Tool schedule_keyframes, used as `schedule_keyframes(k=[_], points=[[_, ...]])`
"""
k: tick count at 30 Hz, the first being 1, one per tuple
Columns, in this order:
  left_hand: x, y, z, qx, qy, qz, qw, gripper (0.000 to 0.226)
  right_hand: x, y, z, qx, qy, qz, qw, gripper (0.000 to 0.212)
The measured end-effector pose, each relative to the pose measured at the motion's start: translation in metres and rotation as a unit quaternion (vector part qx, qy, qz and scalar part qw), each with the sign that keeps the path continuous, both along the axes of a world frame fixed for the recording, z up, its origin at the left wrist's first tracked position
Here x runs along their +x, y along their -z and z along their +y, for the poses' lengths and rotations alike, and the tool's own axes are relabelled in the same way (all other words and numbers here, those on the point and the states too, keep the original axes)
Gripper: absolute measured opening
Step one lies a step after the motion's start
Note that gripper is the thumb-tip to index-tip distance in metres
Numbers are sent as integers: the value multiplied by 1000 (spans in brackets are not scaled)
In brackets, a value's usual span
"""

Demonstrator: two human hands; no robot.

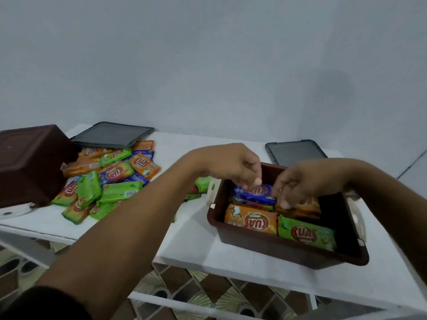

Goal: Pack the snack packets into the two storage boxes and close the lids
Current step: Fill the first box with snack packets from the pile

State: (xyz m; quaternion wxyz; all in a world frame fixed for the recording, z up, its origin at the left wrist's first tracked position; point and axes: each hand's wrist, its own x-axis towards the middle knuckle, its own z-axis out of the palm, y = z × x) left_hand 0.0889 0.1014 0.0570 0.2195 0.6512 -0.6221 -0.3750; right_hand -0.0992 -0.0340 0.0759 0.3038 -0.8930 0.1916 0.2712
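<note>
Brown plastic storage box [286,250] part-filled; L hand [233,167] fingers pinch blue foil snack packet [254,192], R hand [300,183] fingers' grip unclear (blur); risk: packet may sit proud, fouling dark grey lid [295,151].

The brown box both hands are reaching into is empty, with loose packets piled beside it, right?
No. The head view shows the brown box holds packets: a blue packet, an orange packet and a green packet. The left hand and right hand reach into it, loose packets piled beside it.

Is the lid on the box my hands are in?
No, the brown box is open on top, and a grey lid lies flat behind it.
</note>
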Motion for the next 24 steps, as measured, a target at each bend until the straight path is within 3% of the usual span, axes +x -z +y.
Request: schedule_keyframes(k=[4,11,14,19,21,24], points=[[51,-21,21,-73,-78,18,994,6,39,-12,28,-14,63,-210,975,4],[135,-5,50,-93,-169,-8,981,10,144,17,56,-107,51,-282,952,5],[159,15,53,-78,-183,-15,980,8,179,34,59,-154,33,-245,957,12],[174,53,45,-22,-158,-74,984,3,218,63,60,-237,-24,-101,966,50],[173,65,40,4,-138,-135,981,17,230,75,61,-264,-36,-41,963,66],[163,82,39,64,-97,-230,966,61,241,89,63,-312,-64,53,947,87]])
